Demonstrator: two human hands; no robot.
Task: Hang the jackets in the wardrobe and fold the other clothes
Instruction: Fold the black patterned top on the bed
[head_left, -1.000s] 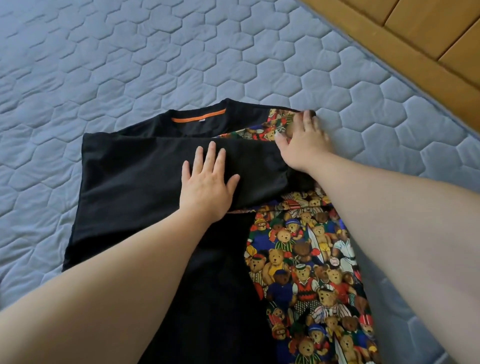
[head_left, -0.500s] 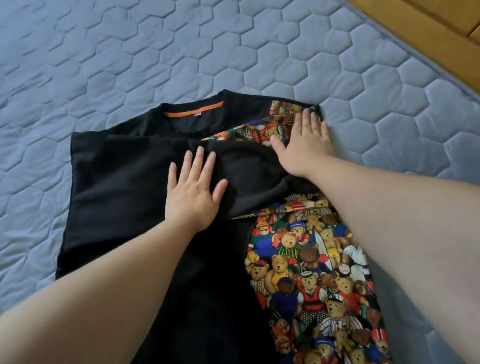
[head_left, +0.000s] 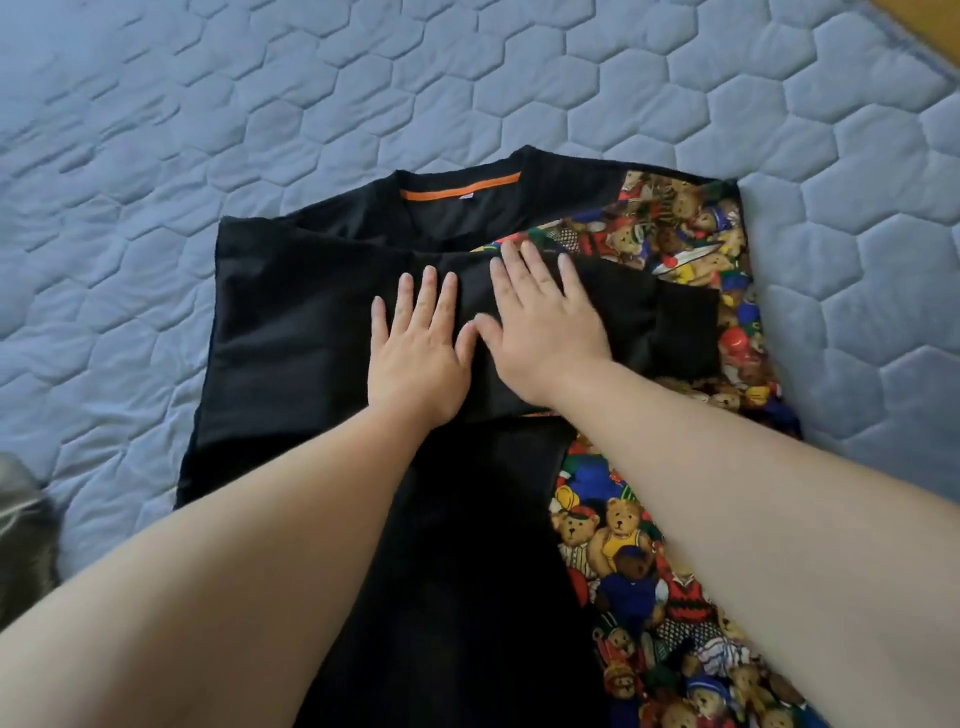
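Pressing flat side by side, left hand (head_left: 415, 358) and right hand (head_left: 540, 332) lie with fingers straight and spread, holding nothing, thumbs nearly touching, on the folded-over black sleeve (head_left: 665, 322) of the shirt (head_left: 291, 332). Shirt is black, teddy-bear print panel (head_left: 623, 551) down its right side, orange strip (head_left: 460, 187) inside the collar, spread on a blue-grey quilt (head_left: 208, 104) with hexagon stitching, collar pointing away from the person. Wood (head_left: 935, 26) shows past the quilt edge, top right corner. Blurred grey thing (head_left: 21, 530) at left edge, can't tell what.
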